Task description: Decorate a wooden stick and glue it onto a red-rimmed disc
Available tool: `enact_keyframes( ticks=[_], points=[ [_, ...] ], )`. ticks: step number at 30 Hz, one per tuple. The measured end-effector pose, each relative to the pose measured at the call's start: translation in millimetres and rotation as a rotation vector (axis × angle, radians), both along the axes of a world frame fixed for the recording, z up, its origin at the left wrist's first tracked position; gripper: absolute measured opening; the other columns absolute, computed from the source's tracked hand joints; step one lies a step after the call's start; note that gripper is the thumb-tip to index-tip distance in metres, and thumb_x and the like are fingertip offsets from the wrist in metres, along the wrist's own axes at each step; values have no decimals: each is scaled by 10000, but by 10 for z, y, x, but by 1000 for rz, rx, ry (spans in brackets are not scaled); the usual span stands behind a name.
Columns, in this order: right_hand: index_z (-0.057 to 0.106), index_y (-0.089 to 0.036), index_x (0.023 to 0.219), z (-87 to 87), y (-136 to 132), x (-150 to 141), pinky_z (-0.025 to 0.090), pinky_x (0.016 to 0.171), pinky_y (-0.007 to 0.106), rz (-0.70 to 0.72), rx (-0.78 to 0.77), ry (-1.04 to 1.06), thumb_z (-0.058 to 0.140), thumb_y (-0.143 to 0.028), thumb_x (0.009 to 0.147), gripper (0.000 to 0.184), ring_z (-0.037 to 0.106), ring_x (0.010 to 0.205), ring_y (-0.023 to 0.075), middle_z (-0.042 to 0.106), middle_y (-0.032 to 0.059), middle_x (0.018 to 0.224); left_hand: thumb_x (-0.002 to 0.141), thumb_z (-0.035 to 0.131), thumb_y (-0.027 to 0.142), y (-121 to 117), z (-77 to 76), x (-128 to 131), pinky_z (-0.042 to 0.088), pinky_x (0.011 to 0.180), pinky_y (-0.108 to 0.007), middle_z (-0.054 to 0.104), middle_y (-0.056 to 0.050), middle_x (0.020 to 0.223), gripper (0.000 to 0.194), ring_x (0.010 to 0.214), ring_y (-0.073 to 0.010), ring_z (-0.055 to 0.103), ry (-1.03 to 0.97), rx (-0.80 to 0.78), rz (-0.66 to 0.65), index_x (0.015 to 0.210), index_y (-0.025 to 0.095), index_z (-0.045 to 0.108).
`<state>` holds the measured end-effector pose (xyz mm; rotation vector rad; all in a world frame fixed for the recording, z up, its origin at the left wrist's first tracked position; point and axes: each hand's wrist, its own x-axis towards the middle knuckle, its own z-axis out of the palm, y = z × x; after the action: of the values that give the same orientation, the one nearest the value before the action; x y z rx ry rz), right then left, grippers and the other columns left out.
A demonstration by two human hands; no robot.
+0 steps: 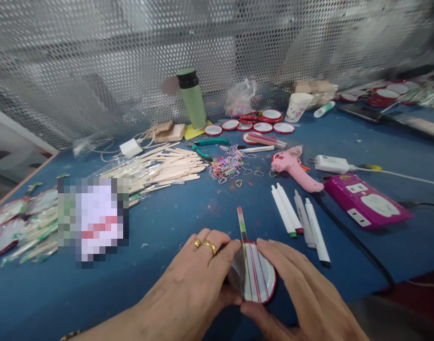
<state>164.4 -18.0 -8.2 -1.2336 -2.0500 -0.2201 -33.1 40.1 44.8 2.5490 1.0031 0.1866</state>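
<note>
Low at the front of the table, both my hands close around a round white lid (261, 277) with a red rim. Several thin coloured lines, like stretched rubber bands, run lengthwise across its face. A craft stick (241, 222) marked red, green and black juts out from its far edge. My left hand (199, 267), with gold rings, grips the left side, thumb at the near edge and fingers at the far edge. The right side is gripped by my right hand (298, 279) in the same way. The lid's underside is hidden.
White markers (286, 208), a pink glue gun (297, 173) and a purple power strip (366, 201) lie to the right. Behind are small coloured bands (227, 166), wooden sticks (177, 163), pliers (203, 147), red-rimmed lids (263, 127), a green bottle (194, 102) and a paper cup (298, 108).
</note>
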Motion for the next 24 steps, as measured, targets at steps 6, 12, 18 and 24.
enact_keyframes(
  ticks=[6,12,18,24],
  points=[
    [513,-87,1325,3,-11,-5,609,876,360,-1,-10,-1,561,-410,936,508,705,1021,260,725,150,1093,827,651,155,-7,-16,19,515,877,-423,633,-77,1090,423,969,-231,576,-21,31,-2,1237,202,559],
    [481,-69,1320,26,-16,-7,598,885,378,7,-5,-16,539,-392,949,495,695,1038,266,716,166,1096,828,648,172,-26,-86,19,515,860,-424,619,-83,1093,426,973,-236,569,-39,65,6,1243,196,553],
    [478,-85,1339,53,-22,-1,595,886,385,27,-18,-30,528,-379,959,483,677,1071,262,704,166,1120,846,613,165,-47,-22,35,505,890,-420,609,-75,1102,405,1000,-228,570,-30,47,32,1242,224,550],
    [505,-99,1309,63,0,12,602,854,396,41,-24,-25,523,-384,960,451,681,1040,256,696,164,1117,831,614,131,-45,68,76,505,928,-446,623,-78,1109,367,1041,-237,569,13,29,44,1191,190,571]
  ],
)
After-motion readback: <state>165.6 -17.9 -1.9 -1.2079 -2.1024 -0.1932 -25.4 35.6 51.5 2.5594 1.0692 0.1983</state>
